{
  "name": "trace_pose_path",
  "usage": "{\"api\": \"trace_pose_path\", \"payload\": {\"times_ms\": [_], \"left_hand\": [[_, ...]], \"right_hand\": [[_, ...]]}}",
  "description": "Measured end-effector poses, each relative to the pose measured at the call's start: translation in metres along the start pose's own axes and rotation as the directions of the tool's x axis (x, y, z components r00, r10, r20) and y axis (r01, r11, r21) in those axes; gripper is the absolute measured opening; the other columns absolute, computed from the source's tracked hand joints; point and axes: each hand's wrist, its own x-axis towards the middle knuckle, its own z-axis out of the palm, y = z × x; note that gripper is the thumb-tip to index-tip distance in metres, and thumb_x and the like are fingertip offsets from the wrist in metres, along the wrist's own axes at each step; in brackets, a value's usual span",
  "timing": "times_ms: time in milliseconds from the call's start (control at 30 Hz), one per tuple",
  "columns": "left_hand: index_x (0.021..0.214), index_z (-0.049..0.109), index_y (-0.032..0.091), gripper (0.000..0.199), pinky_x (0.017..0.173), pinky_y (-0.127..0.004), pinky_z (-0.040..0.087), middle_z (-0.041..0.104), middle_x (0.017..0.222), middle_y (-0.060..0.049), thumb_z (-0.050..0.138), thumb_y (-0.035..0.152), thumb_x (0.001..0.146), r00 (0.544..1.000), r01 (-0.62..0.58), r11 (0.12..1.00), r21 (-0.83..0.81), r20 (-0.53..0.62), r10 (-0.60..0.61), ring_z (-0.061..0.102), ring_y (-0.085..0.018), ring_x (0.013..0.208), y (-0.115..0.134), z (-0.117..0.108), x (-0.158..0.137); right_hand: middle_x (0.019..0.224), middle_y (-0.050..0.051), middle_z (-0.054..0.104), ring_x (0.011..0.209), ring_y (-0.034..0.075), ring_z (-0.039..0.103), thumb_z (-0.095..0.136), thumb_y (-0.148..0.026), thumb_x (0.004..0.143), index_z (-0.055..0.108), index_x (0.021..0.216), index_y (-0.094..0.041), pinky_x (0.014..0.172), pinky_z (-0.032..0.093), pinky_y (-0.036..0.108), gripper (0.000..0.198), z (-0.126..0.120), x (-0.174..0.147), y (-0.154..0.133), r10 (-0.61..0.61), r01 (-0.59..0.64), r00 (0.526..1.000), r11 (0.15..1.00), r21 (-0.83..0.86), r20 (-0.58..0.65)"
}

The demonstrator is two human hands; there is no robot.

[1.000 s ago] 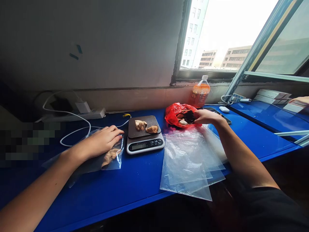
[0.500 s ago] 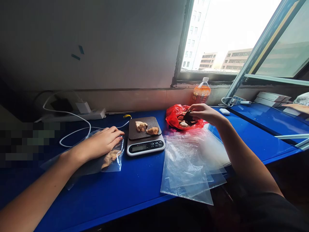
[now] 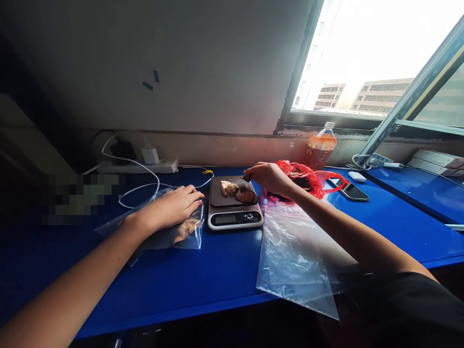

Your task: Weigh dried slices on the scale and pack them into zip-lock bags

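My left hand (image 3: 176, 208) lies flat, fingers stretched out, on a clear plastic bag (image 3: 197, 232) holding a tan, dried-looking piece (image 3: 185, 230). To its right stands a kitchen scale (image 3: 235, 220) with a dark platform. A pale dried piece (image 3: 228, 188) and a brown one (image 3: 245, 195) rest on the platform. My right hand (image 3: 268, 178) is over the platform's right back side, its fingertips pinching a dark dried piece (image 3: 247, 178). Behind that hand sits an open red plastic bag (image 3: 319, 180) with dark contents, partly hidden by the wrist. The scale's digits are too dim to read.
Flat clear bags (image 3: 293, 256) overlap the blue table's (image 3: 217, 285) front edge. A phone (image 3: 350, 188), a white case (image 3: 357, 177) and an orange drink bottle (image 3: 321, 145) stand on the right. A power strip (image 3: 166, 166) with white cables lies at the back left.
My right hand has moved left from the red bag to over the scale, bringing a dark piece. My left hand stays on the clear bag. The view has shifted, and the phone now shows.
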Motion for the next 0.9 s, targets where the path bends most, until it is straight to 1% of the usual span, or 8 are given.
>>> {"api": "trace_pose_path", "payload": {"times_ms": [100, 200, 300, 400, 500, 667, 767, 900], "left_hand": [[0.133, 0.063, 0.019, 0.053, 0.102, -0.046, 0.045, 0.064, 0.126, -0.014, 0.029, 0.041, 0.098, 1.000, -0.003, 1.000, 0.015, 0.004, 0.003, 0.060, -0.032, 0.116, 0.002, -0.002, -0.001], [0.133, 0.063, 0.019, 0.052, 0.103, -0.046, 0.045, 0.063, 0.127, -0.014, 0.030, 0.040, 0.098, 1.000, -0.008, 1.000, 0.018, 0.012, 0.007, 0.059, -0.031, 0.117, 0.004, -0.003, -0.002], [0.135, 0.062, 0.017, 0.053, 0.103, -0.046, 0.045, 0.061, 0.129, -0.015, 0.030, 0.037, 0.098, 1.000, -0.009, 1.000, 0.010, 0.027, 0.009, 0.057, -0.032, 0.120, 0.006, -0.004, -0.002], [0.138, 0.060, 0.015, 0.056, 0.104, -0.047, 0.045, 0.059, 0.131, -0.016, 0.028, 0.038, 0.097, 0.999, -0.004, 1.000, 0.005, 0.047, 0.004, 0.056, -0.033, 0.122, 0.007, -0.006, -0.002], [0.138, 0.059, 0.013, 0.059, 0.105, -0.048, 0.044, 0.058, 0.132, -0.017, 0.027, 0.040, 0.097, 0.998, 0.004, 1.000, 0.009, 0.059, -0.005, 0.055, -0.034, 0.123, 0.008, -0.008, -0.002], [0.138, 0.060, 0.015, 0.058, 0.104, -0.045, 0.045, 0.061, 0.129, -0.015, 0.028, 0.039, 0.096, 0.997, 0.012, 1.000, 0.025, 0.072, -0.014, 0.058, -0.032, 0.119, 0.009, -0.011, -0.001], [0.138, 0.060, 0.017, 0.057, 0.105, -0.044, 0.045, 0.061, 0.130, -0.014, 0.028, 0.040, 0.097, 0.996, 0.026, 0.999, 0.035, 0.079, -0.029, 0.058, -0.031, 0.120, 0.010, -0.011, -0.001], [0.139, 0.059, 0.016, 0.059, 0.105, -0.044, 0.045, 0.060, 0.131, -0.015, 0.027, 0.041, 0.097, 0.995, 0.040, 0.999, 0.036, 0.090, -0.043, 0.057, -0.031, 0.121, 0.013, -0.012, -0.001]], "right_hand": [[0.112, 0.002, 0.078, 0.116, 0.024, 0.069, 0.051, -0.001, 0.078, 0.080, 0.111, -0.027, 0.107, 0.052, 0.042, 0.051, 0.005, -0.002, -0.005, -0.090, 0.106, 0.986, 0.988, -0.112, 0.137], [0.135, 0.004, 0.069, 0.139, 0.025, 0.053, 0.046, 0.002, 0.077, 0.069, 0.132, -0.025, 0.115, 0.045, 0.045, 0.066, -0.009, -0.017, -0.012, -0.119, 0.133, 0.990, 0.968, -0.212, 0.081], [0.129, 0.008, 0.071, 0.122, 0.024, 0.064, 0.046, -0.003, 0.085, 0.068, 0.129, -0.022, 0.103, 0.052, 0.041, 0.053, -0.034, -0.039, -0.018, -0.089, 0.102, 0.994, 0.953, -0.287, 0.058], [0.107, 0.010, 0.075, 0.094, 0.023, 0.070, 0.052, -0.018, 0.093, 0.072, 0.110, -0.020, 0.085, 0.055, 0.038, 0.026, -0.049, -0.062, -0.023, 0.044, 0.048, 0.967, 0.936, -0.349, 0.251], [0.102, 0.014, 0.072, 0.090, 0.028, 0.068, 0.064, -0.028, 0.090, 0.069, 0.103, -0.016, 0.082, 0.054, 0.042, 0.018, -0.046, -0.080, -0.026, 0.192, 0.027, 0.889, 0.885, -0.466, 0.415], [0.111, 0.017, 0.070, 0.099, 0.030, 0.066, 0.060, -0.016, 0.088, 0.063, 0.110, -0.017, 0.085, 0.051, 0.041, 0.022, -0.028, -0.082, -0.033, 0.265, -0.013, 0.879, 0.844, -0.537, 0.396], [0.107, 0.016, 0.071, 0.095, 0.029, 0.067, 0.054, -0.017, 0.091, 0.062, 0.108, -0.017, 0.079, 0.050, 0.039, 0.019, -0.023, -0.080, -0.036, 0.321, -0.054, 0.862, 0.827, -0.559, 0.392], [0.106, 0.016, 0.072, 0.094, 0.029, 0.067, 0.056, -0.019, 0.091, 0.064, 0.107, -0.020, 0.075, 0.049, 0.037, 0.018, -0.021, -0.080, -0.034, 0.334, -0.088, 0.872, 0.826, -0.557, 0.358]]}}
